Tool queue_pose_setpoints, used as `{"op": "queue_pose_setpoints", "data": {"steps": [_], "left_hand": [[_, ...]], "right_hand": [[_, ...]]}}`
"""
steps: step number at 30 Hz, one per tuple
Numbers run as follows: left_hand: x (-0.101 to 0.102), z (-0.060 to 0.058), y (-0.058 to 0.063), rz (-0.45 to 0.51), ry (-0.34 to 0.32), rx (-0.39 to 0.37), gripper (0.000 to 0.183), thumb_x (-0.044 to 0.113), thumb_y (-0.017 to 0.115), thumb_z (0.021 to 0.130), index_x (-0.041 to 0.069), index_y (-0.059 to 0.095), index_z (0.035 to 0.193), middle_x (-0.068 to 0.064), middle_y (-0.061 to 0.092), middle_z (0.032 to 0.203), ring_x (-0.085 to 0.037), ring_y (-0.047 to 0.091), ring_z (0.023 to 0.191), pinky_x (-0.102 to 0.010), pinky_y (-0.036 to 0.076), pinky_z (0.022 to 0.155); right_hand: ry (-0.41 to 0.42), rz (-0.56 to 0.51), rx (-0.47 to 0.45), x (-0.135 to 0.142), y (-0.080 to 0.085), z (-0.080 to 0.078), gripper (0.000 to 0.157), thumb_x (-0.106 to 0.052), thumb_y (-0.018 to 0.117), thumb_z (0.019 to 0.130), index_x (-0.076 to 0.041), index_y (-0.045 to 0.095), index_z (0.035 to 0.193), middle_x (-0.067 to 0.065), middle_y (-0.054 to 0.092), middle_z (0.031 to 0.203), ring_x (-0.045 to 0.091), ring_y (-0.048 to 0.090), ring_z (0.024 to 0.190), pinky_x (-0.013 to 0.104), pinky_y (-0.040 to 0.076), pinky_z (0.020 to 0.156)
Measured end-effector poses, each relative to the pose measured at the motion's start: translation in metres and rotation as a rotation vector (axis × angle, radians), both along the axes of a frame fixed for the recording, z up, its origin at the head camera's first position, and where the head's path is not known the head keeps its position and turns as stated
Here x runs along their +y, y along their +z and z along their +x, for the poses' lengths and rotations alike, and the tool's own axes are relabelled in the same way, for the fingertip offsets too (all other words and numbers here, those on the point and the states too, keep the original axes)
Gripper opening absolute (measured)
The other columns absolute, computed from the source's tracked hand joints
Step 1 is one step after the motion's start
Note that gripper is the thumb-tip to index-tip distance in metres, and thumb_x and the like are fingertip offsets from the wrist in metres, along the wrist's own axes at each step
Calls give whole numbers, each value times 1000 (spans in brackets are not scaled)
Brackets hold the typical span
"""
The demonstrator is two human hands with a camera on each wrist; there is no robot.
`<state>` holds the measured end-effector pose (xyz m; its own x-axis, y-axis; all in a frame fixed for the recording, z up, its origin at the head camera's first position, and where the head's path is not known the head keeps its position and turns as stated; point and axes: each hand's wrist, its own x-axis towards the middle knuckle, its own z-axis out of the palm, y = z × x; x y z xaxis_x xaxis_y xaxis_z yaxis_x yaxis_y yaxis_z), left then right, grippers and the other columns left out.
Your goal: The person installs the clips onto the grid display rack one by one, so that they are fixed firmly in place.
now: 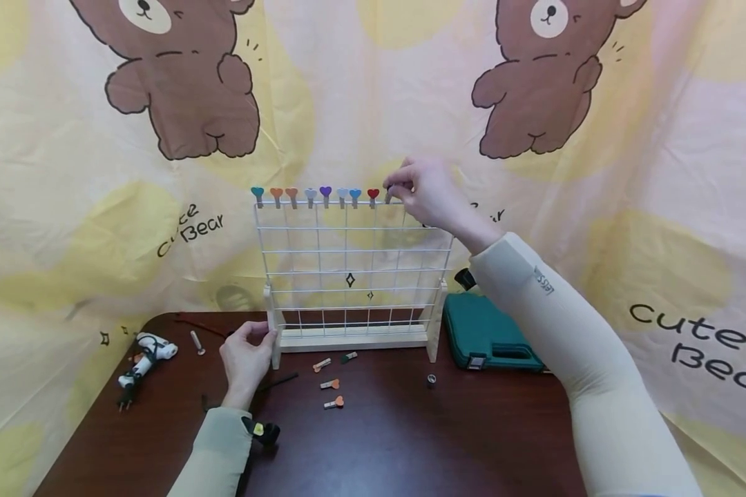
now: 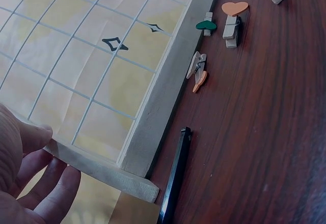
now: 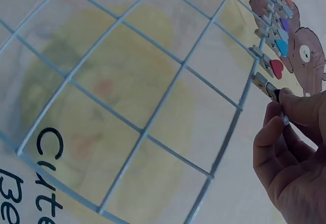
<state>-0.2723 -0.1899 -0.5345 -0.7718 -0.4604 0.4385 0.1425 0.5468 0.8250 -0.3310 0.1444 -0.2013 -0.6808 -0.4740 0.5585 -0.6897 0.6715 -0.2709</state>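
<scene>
Fingers (image 3: 268,137) of the right hand (image 1: 433,193) were closed in a pinch, thumb against forefinger, and by them the near end of a dark-topped clip (image 3: 261,83) was held. This clip was positioned at the top wire (image 3: 226,137) of the wire grid (image 1: 345,250); from the fingers, its free end was pointed between 10 and 11 o'clock in the right wrist view, toward that wire. Whether the wire was gripped by it could not be told. In the head view its long axis was set nearly upright, with a slight lean toward 1 o'clock, and its upper end was partly covered by the fingers from the 3 o'clock side. Of the two hands, the right was clearly nearer.

Just beside the clip, at 9 o'clock, a red heart clip (image 1: 373,194) was lined up with seven other heart clips. Well below, between 6 and 7 o'clock, four loose clips (image 1: 330,384) were scattered on the surface (image 1: 398,442). Between 7 and 8 o'clock, the wooden stand (image 1: 354,342) was gripped at its end by the left hand (image 1: 246,359). Between 4 and 5 o'clock, a green case (image 1: 472,324) was seen.
</scene>
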Motion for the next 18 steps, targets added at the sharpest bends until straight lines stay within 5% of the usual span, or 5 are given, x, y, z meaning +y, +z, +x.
{"op": "queue_pose_setpoints", "data": {"steps": [6,12,15,18], "left_hand": [[0,0,0,4,6,3,13,17,89,86,15,83,97,-3,80,87,-16,65,62,-24,43,57],[2,1,0,10,7,-1,13,17,89,86,14,83,97,-3,80,87,-19,66,66,-24,43,59],[2,1,1,14,7,-1,12,17,89,86,15,83,96,-3,80,87,-19,66,64,-24,43,57],[2,1,0,11,13,-8,12,18,89,86,15,83,96,-3,80,87,-20,67,66,-26,44,60]], "right_hand": [[-12,38,-32,-3,-3,-7,18,-8,70,101,-2,81,115,11,73,97,23,67,81,37,51,74],[-65,-79,221,-2,-25,10,30,-15,76,97,-4,76,125,9,70,89,21,63,67,35,52,67],[15,-152,336,-8,-50,23,14,-10,76,94,-4,80,106,7,72,84,17,64,67,31,54,63],[163,-116,336,-20,-85,33,5,-5,75,92,-5,79,93,4,74,81,13,65,67,27,55,62]]}}
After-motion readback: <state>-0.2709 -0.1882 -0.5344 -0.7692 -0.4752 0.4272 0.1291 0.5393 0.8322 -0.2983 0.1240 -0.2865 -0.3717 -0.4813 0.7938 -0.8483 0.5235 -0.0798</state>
